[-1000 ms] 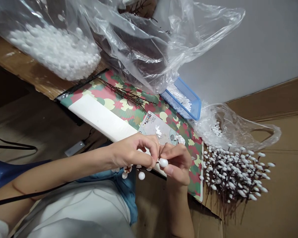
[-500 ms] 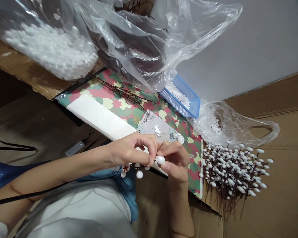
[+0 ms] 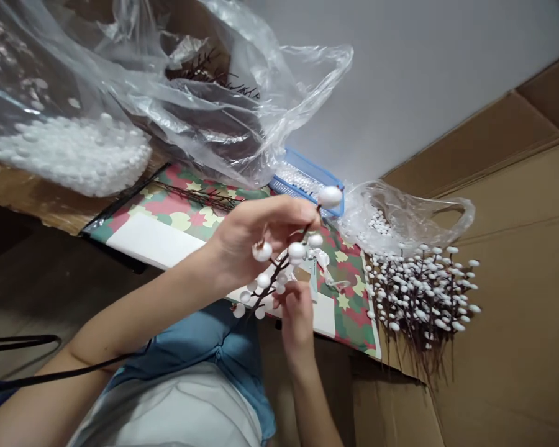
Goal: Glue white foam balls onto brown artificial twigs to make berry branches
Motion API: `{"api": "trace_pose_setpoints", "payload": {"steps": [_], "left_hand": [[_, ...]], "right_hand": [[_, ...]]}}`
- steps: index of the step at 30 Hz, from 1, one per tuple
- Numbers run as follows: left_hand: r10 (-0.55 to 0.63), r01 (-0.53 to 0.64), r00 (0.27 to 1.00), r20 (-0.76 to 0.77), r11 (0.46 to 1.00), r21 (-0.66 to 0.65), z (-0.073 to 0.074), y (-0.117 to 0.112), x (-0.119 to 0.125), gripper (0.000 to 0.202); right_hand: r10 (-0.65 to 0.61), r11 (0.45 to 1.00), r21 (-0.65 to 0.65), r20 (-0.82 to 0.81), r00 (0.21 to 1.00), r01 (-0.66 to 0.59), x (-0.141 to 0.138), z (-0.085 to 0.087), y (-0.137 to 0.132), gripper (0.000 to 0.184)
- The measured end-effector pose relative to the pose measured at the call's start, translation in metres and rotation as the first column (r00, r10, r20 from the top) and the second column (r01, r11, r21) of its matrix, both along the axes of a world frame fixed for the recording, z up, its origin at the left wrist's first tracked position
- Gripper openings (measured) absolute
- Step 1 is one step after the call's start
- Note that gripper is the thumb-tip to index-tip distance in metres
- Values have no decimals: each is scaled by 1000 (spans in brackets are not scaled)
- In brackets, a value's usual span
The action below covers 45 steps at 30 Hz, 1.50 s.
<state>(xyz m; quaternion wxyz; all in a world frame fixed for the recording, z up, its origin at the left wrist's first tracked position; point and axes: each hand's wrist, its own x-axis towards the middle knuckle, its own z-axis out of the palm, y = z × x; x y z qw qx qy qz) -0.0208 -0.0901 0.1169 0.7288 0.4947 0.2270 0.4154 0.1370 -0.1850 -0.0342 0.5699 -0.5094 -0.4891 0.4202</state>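
My left hand [image 3: 249, 239] is closed on a brown twig with white berries [image 3: 263, 280], its fingers near the upper stem. A large white berry [image 3: 330, 197] tips the twig, and several smaller ones hang below it. Just under and behind the twig is my right hand [image 3: 299, 316], fingers curled in; what they pinch, if anything, is hidden. Partly covered by the hands, a pale card [image 3: 313, 280] lies on the patterned table cover, with a crumpled white lump [image 3: 323, 259] beside it.
A clear bag of white berries [image 3: 74, 155] stands at left. Brown twigs [image 3: 195, 196] lie behind my left hand. A blue basket [image 3: 338, 203] holds small white pieces. At right are a thin plastic bag [image 3: 400, 226] and a bunch of berry twigs [image 3: 419, 298] against cardboard.
The hands have separated from their pinch around a white berry. My left hand now raises the twig, tip upward, while my right hand is lower behind it. The camera view has shifted.
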Motion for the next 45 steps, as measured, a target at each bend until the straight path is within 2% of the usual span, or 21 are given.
{"api": "trace_pose_setpoints", "payload": {"steps": [3, 5, 7, 10, 12, 14, 15, 17, 19, 21, 23, 25, 27, 29, 31, 35, 38, 41, 45], "left_hand": [[-5, 38, 984, 176, 982, -185, 15, 11, 11, 20], [16, 47, 967, 253, 969, -243, 21, 17, 18, 22], [35, 57, 953, 300, 954, -293, 24, 23, 26, 22], [52, 69, 949, 312, 928, -366, 22, 29, 41, 13], [47, 68, 958, 283, 921, -385, 16, 31, 52, 14], [30, 83, 962, 273, 917, -390, 4, 32, 63, 39], [33, 76, 964, 264, 915, -396, -4, 32, 68, 49], [14, 74, 980, 198, 899, -431, -21, 31, 76, 55], [-42, 107, 988, 146, 871, -479, -37, 28, 80, 53], [-69, 120, 991, 116, 842, -526, -51, 24, 81, 48], [-70, 108, 994, 89, 821, -561, -62, 20, 79, 44], [-84, 132, 991, 107, 797, -590, -71, 16, 76, 44], [-114, 178, 983, 141, 756, -629, -79, 14, 73, 44], [-130, 212, 976, 173, 721, -659, -85, 12, 70, 40], [-138, 229, 973, 187, 707, -669, -89, 11, 67, 35], [-123, 212, 976, 178, 712, -670, -90, 13, 60, 27], [-109, 198, 979, 172, 707, -679, -91, 15, 53, 25], [-102, 191, 980, 168, 699, -689, -93, 17, 46, 24], [-96, 188, 981, 170, 705, -684, -97, 19, 37, 23]], "right_hand": [[57, 998, -38, -64, 996, -59, -18, -23, -21, 36], [80, 995, -45, -110, 991, -86, -28, -26, -30, 38], [45, 997, -60, -158, 986, -56, -36, -22, -37, 34], [-116, 989, -116, -246, 962, 90, -43, -14, -43, 30], [-253, 965, -140, -297, 921, 220, -40, -11, -44, 29], [-387, 922, -136, -306, 870, 362, -25, -8, -43, 26], [-454, 891, -123, -288, 843, 438, -11, -5, -42, 25], [-600, 796, -57, -202, 774, 603, 30, 7, -42, 22], [-762, 637, 93, -74, 643, 766, 85, 26, -47, 20], [-876, 470, 291, 36, 481, 833, 144, 49, -56, 24], [-925, 380, 398, 176, 337, 835, 199, 72, -67, 27], [-901, 380, 403, 363, 235, 833, 244, 87, -75, 31], [-771, 444, 314, 611, 180, 839, 276, 92, -79, 35], [-636, 501, 195, 743, 206, 843, 297, 90, -79, 32], [-541, 536, 89, 800, 260, 840, 310, 84, -76, 24], [-370, 558, -56, 877, 308, 828, 321, 73, -71, 19], [-275, 563, -104, 912, 304, 820, 323, 74, -69, 21], [-201, 546, -115, 944, 262, 830, 324, 78, -66, 23], [-124, 486, -75, 980, 154, 871, 319, 83, -63, 25]]}}
